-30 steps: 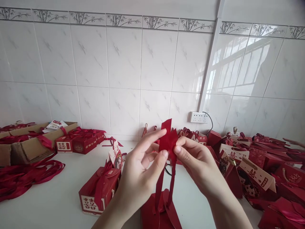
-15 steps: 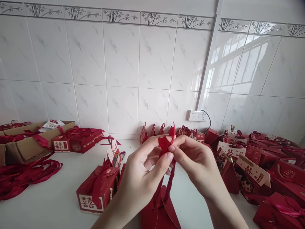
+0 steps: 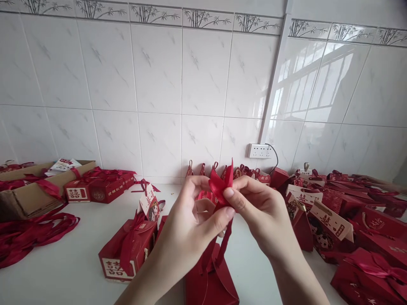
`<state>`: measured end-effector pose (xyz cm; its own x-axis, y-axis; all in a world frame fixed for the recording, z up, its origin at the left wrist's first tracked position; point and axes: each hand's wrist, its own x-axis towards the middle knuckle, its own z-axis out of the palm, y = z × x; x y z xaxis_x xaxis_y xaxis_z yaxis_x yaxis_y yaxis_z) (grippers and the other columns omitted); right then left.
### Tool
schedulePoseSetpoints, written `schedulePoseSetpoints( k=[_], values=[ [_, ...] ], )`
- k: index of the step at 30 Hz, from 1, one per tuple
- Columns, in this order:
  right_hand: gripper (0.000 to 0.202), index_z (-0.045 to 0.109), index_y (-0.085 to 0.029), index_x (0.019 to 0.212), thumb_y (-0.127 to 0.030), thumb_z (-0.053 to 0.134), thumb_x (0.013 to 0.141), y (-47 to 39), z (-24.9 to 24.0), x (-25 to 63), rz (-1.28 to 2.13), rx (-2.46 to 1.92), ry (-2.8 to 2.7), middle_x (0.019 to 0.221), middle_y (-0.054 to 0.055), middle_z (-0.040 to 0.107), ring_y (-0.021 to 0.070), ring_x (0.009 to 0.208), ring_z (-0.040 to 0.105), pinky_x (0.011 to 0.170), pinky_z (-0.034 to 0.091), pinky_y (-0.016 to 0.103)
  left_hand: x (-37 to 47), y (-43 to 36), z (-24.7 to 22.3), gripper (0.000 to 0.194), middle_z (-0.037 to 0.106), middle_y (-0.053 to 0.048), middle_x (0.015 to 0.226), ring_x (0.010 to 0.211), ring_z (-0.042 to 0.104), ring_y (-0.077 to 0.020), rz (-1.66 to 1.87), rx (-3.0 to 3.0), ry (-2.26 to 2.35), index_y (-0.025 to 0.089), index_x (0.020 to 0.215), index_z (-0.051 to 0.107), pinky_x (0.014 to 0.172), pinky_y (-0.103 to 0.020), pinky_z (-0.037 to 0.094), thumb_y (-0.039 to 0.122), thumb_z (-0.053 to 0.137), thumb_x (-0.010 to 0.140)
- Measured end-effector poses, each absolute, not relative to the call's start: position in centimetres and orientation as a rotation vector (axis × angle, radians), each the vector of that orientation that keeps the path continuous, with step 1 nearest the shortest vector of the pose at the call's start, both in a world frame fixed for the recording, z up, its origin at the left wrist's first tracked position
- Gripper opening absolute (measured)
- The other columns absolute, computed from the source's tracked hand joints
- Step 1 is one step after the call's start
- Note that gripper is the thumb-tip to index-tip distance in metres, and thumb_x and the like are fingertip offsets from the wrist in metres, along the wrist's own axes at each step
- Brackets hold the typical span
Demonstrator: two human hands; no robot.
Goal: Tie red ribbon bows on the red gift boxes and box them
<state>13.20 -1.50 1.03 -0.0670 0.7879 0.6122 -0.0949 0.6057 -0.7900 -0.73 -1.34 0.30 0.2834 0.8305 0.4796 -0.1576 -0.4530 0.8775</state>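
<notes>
Both hands are raised above a red gift box [image 3: 211,286] at the bottom middle. My left hand [image 3: 193,220] pinches a red ribbon [image 3: 219,184] between thumb and fingers. My right hand [image 3: 257,212] grips the same ribbon from the other side, its thumb pressed on the folded part. Pointed ribbon ends stick up above the fingertips, and the ribbon runs down to the top of the box. The fingers hide where the ribbon crosses. Left of my left arm stands another red box [image 3: 127,245] with a tied ribbon and a tag [image 3: 149,203].
Loose red ribbons [image 3: 38,237] lie at the left, before a cardboard box [image 3: 32,199]. Finished-looking red boxes [image 3: 101,186] stand behind. Many red gift boxes [image 3: 352,212] crowd the right side. A power strip [image 3: 260,151] is on the tiled wall [image 3: 159,84].
The ribbon's folded ends show more openly above my fingertips, and my left index finger has drawn back from them. The whole view has shifted slightly.
</notes>
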Motion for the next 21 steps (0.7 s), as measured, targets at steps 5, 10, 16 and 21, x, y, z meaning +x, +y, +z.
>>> schedulePoseSetpoints(
  k=[5, 10, 16, 21],
  values=[
    [0.018, 0.062, -0.02, 0.076, -0.036, 0.065, 0.083, -1.4, 0.9, 13.24, 0.858, -0.617, -1.467, 0.074, 0.001, 0.064, 0.0138, 0.064, 0.061, 0.059, 0.05, 0.026, -0.79, -0.98, 0.5, 0.016, 0.056, 0.005, 0.055, 0.046, 0.054, -0.0074, 1.319, 1.699, 0.657, 0.019, 0.079, 0.055, 0.049, -0.018, 0.045, 0.034, 0.06, 0.084],
    [0.018, 0.064, -0.02, 0.079, -0.037, 0.06, 0.086, -1.34, 1.03, 13.2, 0.832, -0.59, -1.5, 0.069, 0.0, 0.061, 0.0124, 0.058, 0.057, 0.059, 0.047, 0.026, -0.75, -0.8, 0.52, 0.017, 0.057, 0.005, 0.051, 0.044, 0.055, -0.0093, 1.395, 1.65, 0.654, 0.02, 0.079, 0.054, 0.045, -0.02, 0.045, 0.035, 0.057, 0.086],
    [0.018, 0.066, -0.02, 0.078, -0.036, 0.061, 0.086, -1.38, 0.91, 13.33, 0.763, -0.629, -1.513, 0.071, 0.0, 0.06, 0.0124, 0.064, 0.054, 0.06, 0.044, 0.025, -0.58, -0.8, 0.31, 0.017, 0.052, 0.007, 0.049, 0.04, 0.052, -0.0088, 1.448, 1.6, 0.637, 0.021, 0.082, 0.05, 0.041, -0.019, 0.041, 0.037, 0.055, 0.088],
    [0.017, 0.065, -0.021, 0.074, -0.031, 0.061, 0.086, -1.2, 1.03, 13.25, 0.692, -0.618, -1.52, 0.067, -0.002, 0.059, 0.0101, 0.062, 0.052, 0.059, 0.044, 0.021, -0.59, -0.68, 0.29, 0.02, 0.054, 0.005, 0.065, 0.047, 0.052, -0.0074, 1.424, 1.473, 0.511, 0.021, 0.079, 0.049, 0.046, -0.021, 0.044, 0.037, 0.052, 0.089]
  ],
)
